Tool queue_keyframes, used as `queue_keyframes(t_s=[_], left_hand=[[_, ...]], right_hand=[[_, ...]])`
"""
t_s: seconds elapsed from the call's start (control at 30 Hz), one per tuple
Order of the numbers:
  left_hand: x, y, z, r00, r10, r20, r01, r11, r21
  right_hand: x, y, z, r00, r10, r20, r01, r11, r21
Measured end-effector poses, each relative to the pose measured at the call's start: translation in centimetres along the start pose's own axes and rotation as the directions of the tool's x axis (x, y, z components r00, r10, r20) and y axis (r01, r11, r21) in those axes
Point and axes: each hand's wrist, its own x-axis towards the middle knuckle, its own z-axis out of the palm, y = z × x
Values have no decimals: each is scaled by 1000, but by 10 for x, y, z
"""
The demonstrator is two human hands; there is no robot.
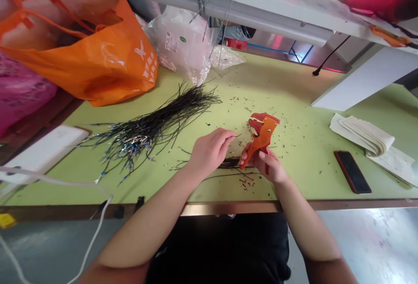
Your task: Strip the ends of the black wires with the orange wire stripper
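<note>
My left hand point(211, 148) is closed in a pinch on a thin black wire point(238, 135), whose short end sticks out to the right of the fingertips. Orange-and-red wire strippers point(264, 129) are gripped by their handles in my right hand point(269, 165), with the jaws pointing up and left. The wire end lies a little left of the jaws, apart from them. Beneath and between my hands is a small bunch of black wires point(230, 163), partly hidden. Farther left lies a large bundle of black wires point(176, 109), many with blue and metal ends.
Wire scraps point(248, 182) litter the green table point(300, 145). A phone point(352, 172) and folded white cloth point(365, 134) lie at right. An orange bag point(107, 66), clear plastic bags point(186, 42) and a white power strip point(44, 153) stand at left. A shelf point(261, 3) spans the back.
</note>
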Motion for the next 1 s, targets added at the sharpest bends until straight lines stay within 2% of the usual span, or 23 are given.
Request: queue_keyframes(t_s=[0.17,0.3,0.47,0.6,0.7,0.8,1.0], left_hand=[[3,1,-7,992,-125,-16,124,990,-71],[4,4,-7,972,-233,-10,221,933,-283],[2,4,-4,929,-371,0,321,804,-500],[3,5,-4,859,-511,36,411,646,-644],[6,7,-5,813,-582,27,420,554,-719],[8,9,-5,817,-576,11,402,555,-728],[4,6,0,869,-494,-10,375,672,-639]], right_hand=[[-3,-1,-4,991,59,123,-59,998,-4],[-3,0,-5,980,90,177,-82,995,-51],[-4,0,-5,981,92,173,-88,996,-31],[-4,0,-5,974,92,207,-90,996,-19],[-3,1,-5,970,95,224,-97,995,-4],[-3,3,-6,967,102,232,-103,995,-5],[-2,6,-7,958,131,256,-122,991,-51]])
